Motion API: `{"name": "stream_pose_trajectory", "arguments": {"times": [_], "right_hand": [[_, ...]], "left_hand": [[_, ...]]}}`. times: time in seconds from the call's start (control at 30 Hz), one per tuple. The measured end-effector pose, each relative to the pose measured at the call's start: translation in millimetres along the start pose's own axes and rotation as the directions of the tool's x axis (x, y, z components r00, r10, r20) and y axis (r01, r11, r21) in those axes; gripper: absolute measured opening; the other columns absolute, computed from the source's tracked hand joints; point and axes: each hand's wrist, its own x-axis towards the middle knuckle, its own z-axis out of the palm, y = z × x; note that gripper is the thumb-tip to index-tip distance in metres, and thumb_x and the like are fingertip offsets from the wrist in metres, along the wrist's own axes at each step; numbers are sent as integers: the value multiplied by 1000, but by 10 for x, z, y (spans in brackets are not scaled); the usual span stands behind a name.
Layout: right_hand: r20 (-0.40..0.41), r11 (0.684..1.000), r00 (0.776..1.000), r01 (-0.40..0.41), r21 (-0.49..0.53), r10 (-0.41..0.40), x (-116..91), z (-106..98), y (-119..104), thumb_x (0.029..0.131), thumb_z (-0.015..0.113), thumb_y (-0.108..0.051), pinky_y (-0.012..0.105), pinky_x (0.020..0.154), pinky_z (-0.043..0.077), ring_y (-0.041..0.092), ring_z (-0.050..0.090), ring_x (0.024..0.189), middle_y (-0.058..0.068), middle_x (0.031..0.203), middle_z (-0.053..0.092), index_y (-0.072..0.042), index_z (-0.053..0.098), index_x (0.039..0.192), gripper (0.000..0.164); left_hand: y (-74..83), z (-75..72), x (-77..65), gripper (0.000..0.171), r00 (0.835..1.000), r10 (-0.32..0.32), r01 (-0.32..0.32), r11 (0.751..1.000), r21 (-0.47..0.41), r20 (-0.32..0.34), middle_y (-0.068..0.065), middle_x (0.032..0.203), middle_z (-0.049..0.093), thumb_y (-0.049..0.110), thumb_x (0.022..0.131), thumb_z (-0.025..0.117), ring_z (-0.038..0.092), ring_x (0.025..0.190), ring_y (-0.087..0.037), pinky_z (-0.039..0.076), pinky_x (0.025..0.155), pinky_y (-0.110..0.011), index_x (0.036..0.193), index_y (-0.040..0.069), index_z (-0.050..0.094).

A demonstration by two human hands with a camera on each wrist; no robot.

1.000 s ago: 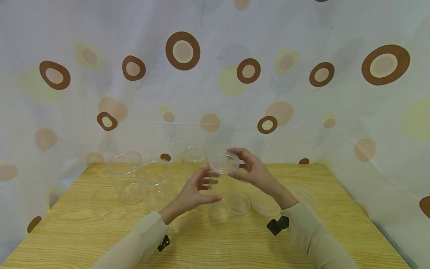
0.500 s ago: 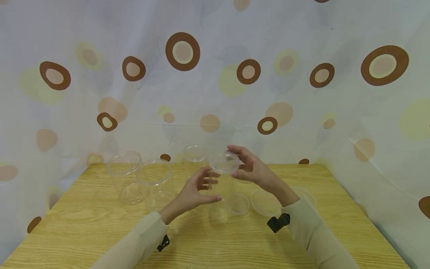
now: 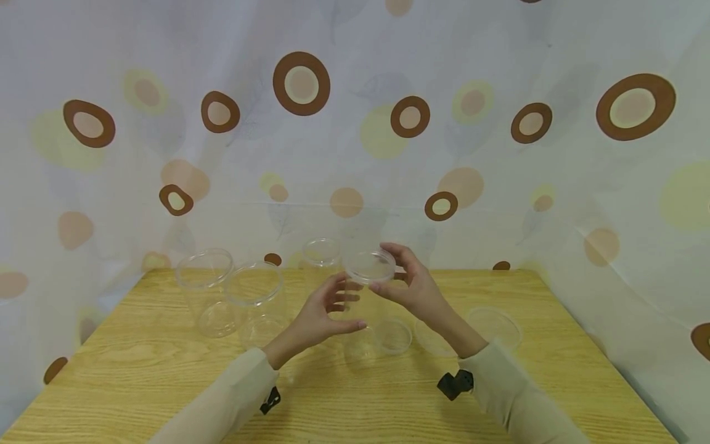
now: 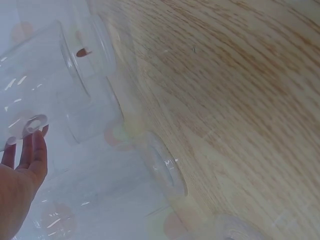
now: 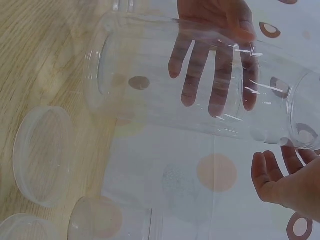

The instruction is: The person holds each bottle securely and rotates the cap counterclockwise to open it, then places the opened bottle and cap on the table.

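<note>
A tall clear plastic jar stands upright on the wooden table, between both hands. My left hand holds its side, the thumb at the front and the fingers behind the see-through wall. At the jar's top is a round clear lid. My right hand grips the lid's edge from the right, thumb on the near side and fingers at the far side. In the right wrist view, the left hand's fingers show through the jar. Whether the lid sits fully down cannot be told.
Two wide clear jars without lids stand at the left. Another clear jar is behind the held one. Right of it lie a small clear lid and larger clear lids. A patterned cloth hangs behind the table.
My right hand has shifted round the lid's edge: its thumb moved out to the right, then back left, and the wrist is now lower. The left hand and the jar have stayed in place.
</note>
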Motion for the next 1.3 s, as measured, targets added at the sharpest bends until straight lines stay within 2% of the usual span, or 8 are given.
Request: {"name": "stream_pose_trajectory", "arguments": {"times": [0.13,0.3,0.4,0.57,0.93,1.03,1.1,1.3], "right_hand": [[19,1000,1000,11,13,-12,11,-12,5,81,70,-14,48,95,39,26,43,117,13,131,44,-11,36,135,65],[131,996,991,12,88,-24,51,-94,52,84,66,-15,41,96,41,22,44,118,11,135,41,-15,34,137,62],[216,987,976,-10,158,-25,84,-153,89,86,63,-15,33,93,44,20,44,119,11,138,37,-15,33,139,60],[316,964,946,-15,264,-72,131,-221,123,88,61,-15,27,90,45,23,43,119,16,138,34,-7,28,141,63],[415,927,898,-23,375,-146,195,-276,178,90,59,-17,28,96,42,24,39,125,13,143,30,-5,20,144,68],[400,935,908,-30,354,-122,172,-266,161,90,59,-16,29,95,42,21,40,123,11,142,31,-6,19,144,69],[361,944,926,-18,329,-109,145,-245,145,89,60,-16,29,95,41,19,40,123,9,142,31,-8,20,144,69],[151,983,984,73,167,-99,59,-130,96,85,65,-20,34,97,39,18,40,122,13,141,35,-12,30,140,66]], "left_hand": [[4,-6,-5,76,1000,11,-11,1000,5,5,-9,129,51,12,74,76,55,112,-29,47,89,-44,137,23,34],[8,-10,-12,76,1000,13,-13,1000,0,20,-8,128,51,13,74,76,55,112,-26,49,88,-35,137,23,34],[4,-11,-14,75,999,12,-12,1000,-20,35,-9,128,51,11,75,75,55,112,-26,48,88,-36,136,22,35],[17,-10,-12,74,998,11,-7,998,-61,67,-10,128,51,8,75,75,55,112,-26,48,88,-38,136,20,36],[33,-20,-1,72,997,14,-9,998,-61,77,-9,127,52,9,74,75,56,111,-25,49,87,-41,135,21,37],[22,-25,-3,73,997,12,-8,998,-56,71,-9,127,52,8,74,75,56,112,-26,48,88,-42,135,20,37],[18,-30,-6,72,998,13,-10,999,-51,65,-10,128,51,7,75,75,55,112,-27,48,89,-43,135,20,37],[31,-36,-7,73,999,19,-18,999,-34,34,-11,129,50,8,75,74,54,113,-30,48,89,-41,136,20,35]]}}
